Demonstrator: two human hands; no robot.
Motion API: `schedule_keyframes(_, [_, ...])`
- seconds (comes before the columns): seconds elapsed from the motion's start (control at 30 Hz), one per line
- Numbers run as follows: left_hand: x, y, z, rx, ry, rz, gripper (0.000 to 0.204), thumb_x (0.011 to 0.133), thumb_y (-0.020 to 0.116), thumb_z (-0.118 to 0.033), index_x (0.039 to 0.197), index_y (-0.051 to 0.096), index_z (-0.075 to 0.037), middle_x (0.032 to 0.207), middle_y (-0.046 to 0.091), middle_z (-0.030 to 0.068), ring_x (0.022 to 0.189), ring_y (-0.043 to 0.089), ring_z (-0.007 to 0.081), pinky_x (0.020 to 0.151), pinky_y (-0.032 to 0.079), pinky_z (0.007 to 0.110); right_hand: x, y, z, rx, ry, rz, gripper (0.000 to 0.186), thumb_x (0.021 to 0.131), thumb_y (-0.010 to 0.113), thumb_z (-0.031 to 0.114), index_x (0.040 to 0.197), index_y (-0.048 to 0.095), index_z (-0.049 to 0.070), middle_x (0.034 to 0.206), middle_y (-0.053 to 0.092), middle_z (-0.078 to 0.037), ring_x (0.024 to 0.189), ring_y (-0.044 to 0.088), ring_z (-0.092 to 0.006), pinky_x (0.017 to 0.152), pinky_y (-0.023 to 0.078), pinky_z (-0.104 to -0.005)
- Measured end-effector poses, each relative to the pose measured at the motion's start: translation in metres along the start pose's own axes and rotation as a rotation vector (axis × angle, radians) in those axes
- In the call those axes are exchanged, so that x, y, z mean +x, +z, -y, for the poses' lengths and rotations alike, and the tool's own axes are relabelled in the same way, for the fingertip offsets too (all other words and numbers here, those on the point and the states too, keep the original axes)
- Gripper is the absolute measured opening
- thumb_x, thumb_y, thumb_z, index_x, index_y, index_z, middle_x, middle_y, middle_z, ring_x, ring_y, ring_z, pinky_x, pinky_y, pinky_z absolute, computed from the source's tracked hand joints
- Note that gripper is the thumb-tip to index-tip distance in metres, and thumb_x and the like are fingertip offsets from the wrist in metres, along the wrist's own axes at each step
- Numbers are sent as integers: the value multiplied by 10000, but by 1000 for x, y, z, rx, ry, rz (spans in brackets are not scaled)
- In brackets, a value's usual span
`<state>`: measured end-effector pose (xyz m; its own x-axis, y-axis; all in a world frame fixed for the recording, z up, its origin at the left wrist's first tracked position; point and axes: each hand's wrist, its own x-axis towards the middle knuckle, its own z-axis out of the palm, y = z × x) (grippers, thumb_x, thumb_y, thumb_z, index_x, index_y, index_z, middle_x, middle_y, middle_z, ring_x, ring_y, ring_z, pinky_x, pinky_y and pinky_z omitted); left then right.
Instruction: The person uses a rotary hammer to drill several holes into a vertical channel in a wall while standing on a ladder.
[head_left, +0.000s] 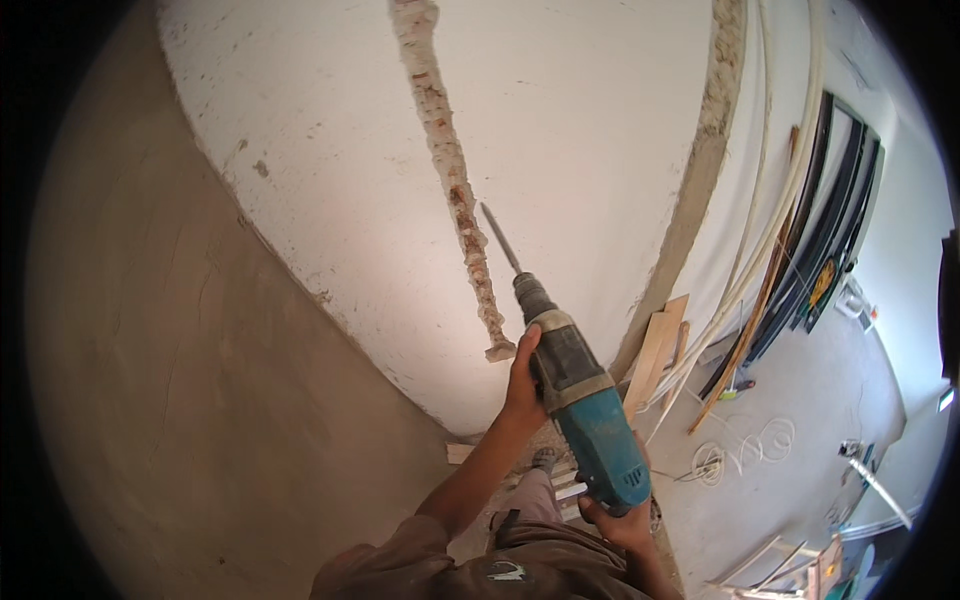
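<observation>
I hold a teal and black rotary hammer (600,440) in both hands, tilted up and to the left. My left hand (524,385) grips its front housing, just behind the chuck. My right hand (618,522) is closed at the rear handle, its fingers partly hidden by the tool body. A long pointed chisel bit (502,240) sticks out of the chuck. Its tip lies beside the right edge of a rough channel (462,205) cut in the white wall (330,150), with brick showing inside. Whether the tip touches the wall, I cannot tell.
A second, grey-filled strip (690,210) runs down the wall at right. Wooden boards (655,350), long pale pipes (745,270) and dark profiles (825,220) lean beyond it. Coiled cable (710,463) lies on the floor. Pale rungs or slats (570,490) show by my foot (545,458).
</observation>
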<state>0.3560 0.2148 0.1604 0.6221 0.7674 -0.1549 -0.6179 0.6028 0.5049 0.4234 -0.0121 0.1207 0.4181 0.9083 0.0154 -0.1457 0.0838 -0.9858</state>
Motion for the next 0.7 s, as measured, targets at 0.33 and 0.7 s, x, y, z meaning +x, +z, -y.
schedule_keyframes(0.33, [1,-23,-19,52,-4,57,511,905,489,-519,1120,551,-59,976,634,102,871,648,228,786,550,388,1,19,-16,-253,-287,160,976,701,724,109,1430,104,-80,1291,445,-214,1197,495,-300,1098,261,-410])
schedule_keyframes(0.7, [4,-40,-48,-6,-69,210,678,893,413,-624,1172,514,-15,1007,593,157,868,648,285,720,571,433,1,54,-57,-339,-276,399,1021,734,769,149,1429,43,-31,1227,506,-228,1151,534,-337,1052,339,-460])
